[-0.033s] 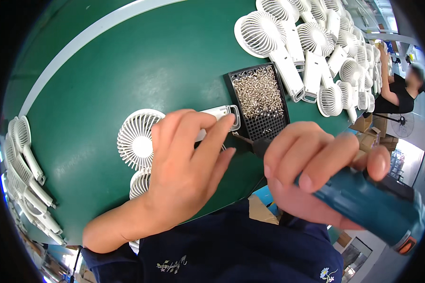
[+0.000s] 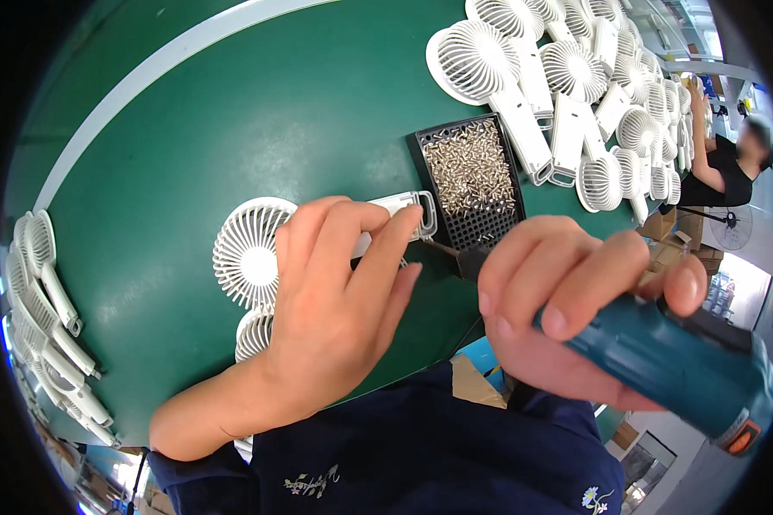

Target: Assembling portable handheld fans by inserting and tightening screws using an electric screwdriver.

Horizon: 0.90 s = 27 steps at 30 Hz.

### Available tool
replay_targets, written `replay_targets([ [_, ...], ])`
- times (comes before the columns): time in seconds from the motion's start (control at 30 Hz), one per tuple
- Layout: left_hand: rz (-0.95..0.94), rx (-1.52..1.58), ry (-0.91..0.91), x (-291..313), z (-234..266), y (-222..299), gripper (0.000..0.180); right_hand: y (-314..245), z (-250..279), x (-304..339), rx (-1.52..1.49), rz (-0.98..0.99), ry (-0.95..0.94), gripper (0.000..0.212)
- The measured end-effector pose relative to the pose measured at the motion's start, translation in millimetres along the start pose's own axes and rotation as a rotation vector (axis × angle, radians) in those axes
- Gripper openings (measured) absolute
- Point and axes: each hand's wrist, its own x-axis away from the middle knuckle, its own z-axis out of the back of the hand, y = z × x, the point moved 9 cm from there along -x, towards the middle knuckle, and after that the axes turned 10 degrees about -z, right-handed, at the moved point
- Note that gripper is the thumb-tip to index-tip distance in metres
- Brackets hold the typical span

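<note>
My left hand is closed on the handle of a white handheld fan, which lies on the green table with its round grille to the left. The fingers cover much of the handle; its looped end sticks out past them. My right hand is wrapped round a teal electric screwdriver. The screwdriver's thin bit points left, its tip close beside the handle's end; whether it touches the fan I cannot tell. Just beyond stands a black perforated tray holding many small metal screws.
Many white fans are heaped at the far right, and another row lies along the left edge. A second fan sits partly under my left wrist. A person in black works at the right, near a standing fan.
My right hand and the electric screwdriver have shifted up very slightly. The fingers of my left hand have moved a little; the fan stays in place.
</note>
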Motion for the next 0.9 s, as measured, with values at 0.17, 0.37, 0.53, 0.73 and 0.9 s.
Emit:
replay_targets([
  [0.17,-0.021,-0.020,-0.012,3,-11,-2,0.039,8,6,1,-0.030,0.016,0.005,0.065],
  [0.37,-0.042,-0.047,-0.008,4,-12,-2,0.038,16,8,2,-0.025,-0.012,0.030,0.070],
  [0.53,-0.055,-0.069,-0.005,3,-12,0,0.037,15,9,3,-0.061,0.001,0.058,0.071],
  [0.73,-0.049,-0.063,-0.017,3,-13,-1,0.036,21,11,6,-0.052,-0.010,0.057,0.072],
  [0.9,-0.057,-0.069,-0.011,3,-12,-1,0.036,23,6,7,0.002,-0.043,-0.014,0.071],
])
